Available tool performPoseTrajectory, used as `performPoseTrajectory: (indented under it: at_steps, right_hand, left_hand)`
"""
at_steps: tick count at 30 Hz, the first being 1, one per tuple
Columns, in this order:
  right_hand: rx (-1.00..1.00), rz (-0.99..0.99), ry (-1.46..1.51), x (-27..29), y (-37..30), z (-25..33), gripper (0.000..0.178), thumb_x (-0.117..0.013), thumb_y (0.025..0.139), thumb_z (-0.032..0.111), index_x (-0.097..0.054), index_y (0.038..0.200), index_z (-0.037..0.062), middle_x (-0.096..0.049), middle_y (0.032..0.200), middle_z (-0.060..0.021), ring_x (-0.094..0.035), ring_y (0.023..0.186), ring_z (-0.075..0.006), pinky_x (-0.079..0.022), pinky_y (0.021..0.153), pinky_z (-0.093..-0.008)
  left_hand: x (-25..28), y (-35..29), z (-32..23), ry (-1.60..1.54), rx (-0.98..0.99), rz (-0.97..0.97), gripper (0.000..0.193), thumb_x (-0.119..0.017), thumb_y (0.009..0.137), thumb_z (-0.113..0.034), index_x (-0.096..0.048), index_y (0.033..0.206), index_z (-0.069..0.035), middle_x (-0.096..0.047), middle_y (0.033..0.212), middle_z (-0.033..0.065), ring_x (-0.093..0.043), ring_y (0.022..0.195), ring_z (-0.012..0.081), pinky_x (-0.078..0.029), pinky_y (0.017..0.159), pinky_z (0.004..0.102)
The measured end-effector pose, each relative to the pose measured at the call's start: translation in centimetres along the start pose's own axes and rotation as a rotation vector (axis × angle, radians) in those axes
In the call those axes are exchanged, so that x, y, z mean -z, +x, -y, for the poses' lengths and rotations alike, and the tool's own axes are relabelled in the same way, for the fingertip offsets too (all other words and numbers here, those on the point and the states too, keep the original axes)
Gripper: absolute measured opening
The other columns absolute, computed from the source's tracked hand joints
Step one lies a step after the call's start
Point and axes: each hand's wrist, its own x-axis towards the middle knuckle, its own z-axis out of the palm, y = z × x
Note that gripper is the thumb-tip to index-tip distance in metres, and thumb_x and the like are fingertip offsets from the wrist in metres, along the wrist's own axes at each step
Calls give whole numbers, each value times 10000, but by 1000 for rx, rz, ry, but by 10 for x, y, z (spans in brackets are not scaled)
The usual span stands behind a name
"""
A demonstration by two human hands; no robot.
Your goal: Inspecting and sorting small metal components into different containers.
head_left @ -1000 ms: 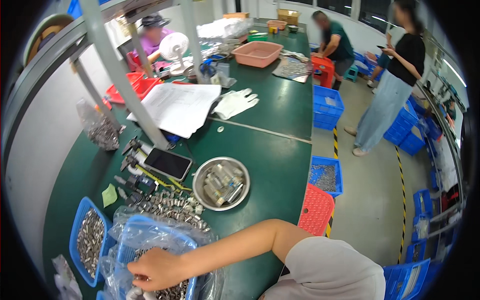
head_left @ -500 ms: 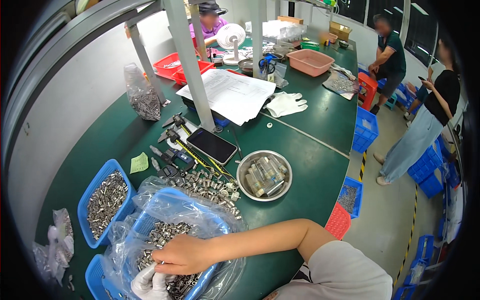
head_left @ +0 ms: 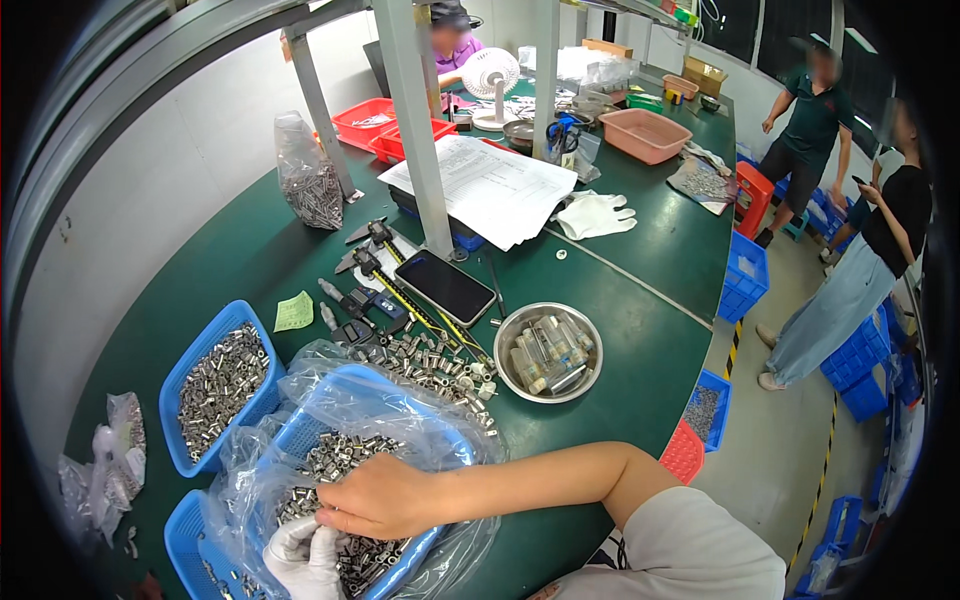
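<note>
Both hands meet over a blue basket lined with a clear plastic bag and filled with small metal sleeves. My left hand wears a white glove, its fingers curled near the basket's front left side. Bare, my right hand reaches in from the right, thumb and fingers pinched together against the gloved fingertips. Whatever lies between the fingers is hidden. More of the same sleeves lie loose on the green table just beyond the basket.
Another blue basket of sleeves stands left, a third in front of it. Beyond are calipers, a phone, a steel bowl of small clear packets and a metal post. People stand right, beside blue crates.
The whole view has shifted slightly, so the table things sit farther right. My hands stay together over the basket. A person at the back right has straightened up from leaning.
</note>
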Motion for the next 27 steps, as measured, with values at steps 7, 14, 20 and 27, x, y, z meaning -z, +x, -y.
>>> performPoseTrajectory:
  at_steps: [7,14,20,27]
  right_hand:
    - [-122,-234,105,4,2,0,237,-431,850,286,-461,760,69,-486,504,-115,-500,498,-327,-355,450,-416]
    - [-98,-215,76,3,0,1,241,-436,848,285,-453,748,67,-470,496,-114,-490,486,-324,-338,443,-419]
    - [-110,-177,77,7,0,6,273,-430,843,280,-451,707,43,-499,521,-138,-508,510,-348,-364,465,-444]
    - [-106,-148,43,4,1,5,272,-435,836,279,-450,706,41,-488,511,-139,-504,508,-349,-362,464,-447]
  left_hand:
    - [6,18,4,-378,121,-7,118,-544,807,-111,-483,872,-33,-533,642,53,-518,498,110,-427,439,196]
    - [7,19,5,128,162,84,178,-557,711,-176,-503,817,-44,-478,702,41,-461,586,118,-402,534,232]
    - [-5,1,4,1196,-254,230,256,-609,680,-236,-510,801,-33,-539,705,152,-538,644,326,-435,597,401]
    - [-9,1,3,1206,-238,247,159,-581,702,-186,-535,779,-55,-577,659,147,-562,614,326,-437,570,420]
